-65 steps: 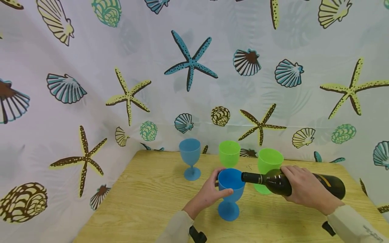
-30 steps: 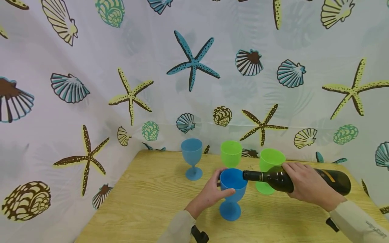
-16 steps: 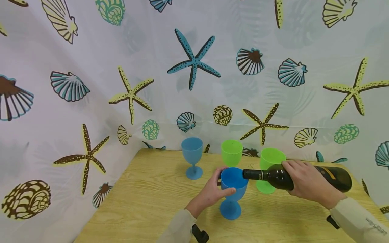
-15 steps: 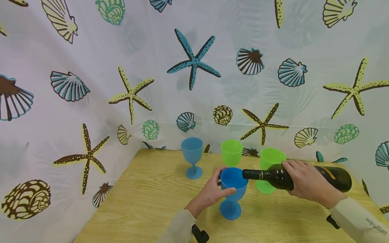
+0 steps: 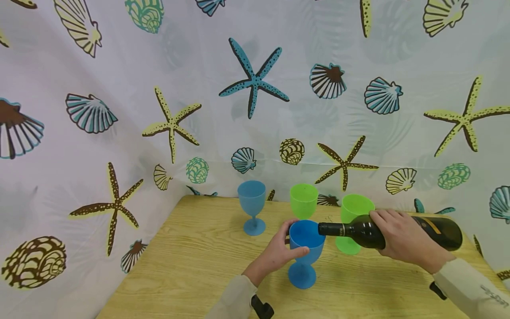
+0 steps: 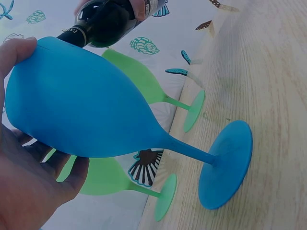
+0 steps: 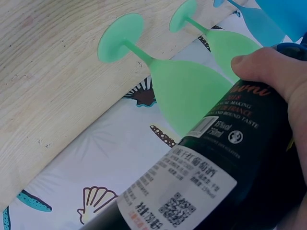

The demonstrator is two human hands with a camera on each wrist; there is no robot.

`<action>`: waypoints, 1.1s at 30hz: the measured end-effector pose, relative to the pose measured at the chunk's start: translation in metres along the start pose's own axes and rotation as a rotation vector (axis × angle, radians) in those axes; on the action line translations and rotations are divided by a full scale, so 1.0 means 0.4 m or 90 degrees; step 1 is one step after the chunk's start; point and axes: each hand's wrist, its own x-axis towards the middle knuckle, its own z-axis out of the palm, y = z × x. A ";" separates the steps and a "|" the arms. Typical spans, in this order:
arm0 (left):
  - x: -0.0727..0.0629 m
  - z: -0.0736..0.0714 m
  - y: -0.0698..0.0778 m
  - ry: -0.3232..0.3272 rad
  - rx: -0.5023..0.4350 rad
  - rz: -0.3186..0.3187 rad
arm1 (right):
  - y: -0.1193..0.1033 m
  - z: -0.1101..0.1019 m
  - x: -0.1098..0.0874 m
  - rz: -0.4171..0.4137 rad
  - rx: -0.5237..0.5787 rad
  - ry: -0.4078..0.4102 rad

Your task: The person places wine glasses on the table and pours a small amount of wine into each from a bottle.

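My left hand (image 5: 279,250) holds the bowl of a blue goblet (image 5: 306,248), thumb on the near side and fingers round the far side. In the left wrist view the goblet's stem and round foot (image 6: 225,165) show below the hand. A dark wine bottle (image 5: 366,232), lying almost level, is gripped round its body by my right hand (image 5: 406,239). Its mouth is at the right side of the goblet's rim. No stream of liquid can be made out. A white label (image 7: 177,191) with print shows on the bottle in the right wrist view.
Behind stand a second blue goblet (image 5: 252,201) and two green goblets, one at the back middle (image 5: 303,199) and one (image 5: 354,206) partly behind the bottle. All are on a wooden table (image 5: 191,266). A white curtain (image 5: 207,66) printed with shells and starfish hangs behind.
The bottle's base end has risen slightly since the earliest frame, with its mouth staying by the goblet's rim. Over the last second both hands have hardly moved.
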 end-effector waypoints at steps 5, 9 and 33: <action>-0.018 -0.002 0.035 -0.002 0.004 0.002 | -0.003 -0.008 0.003 0.008 -0.002 -0.021; -0.020 -0.002 0.038 0.001 0.005 0.004 | -0.001 -0.012 0.006 0.005 -0.014 -0.030; 0.020 0.001 -0.056 0.006 -0.002 -0.003 | 0.005 -0.014 0.012 -0.020 -0.026 -0.016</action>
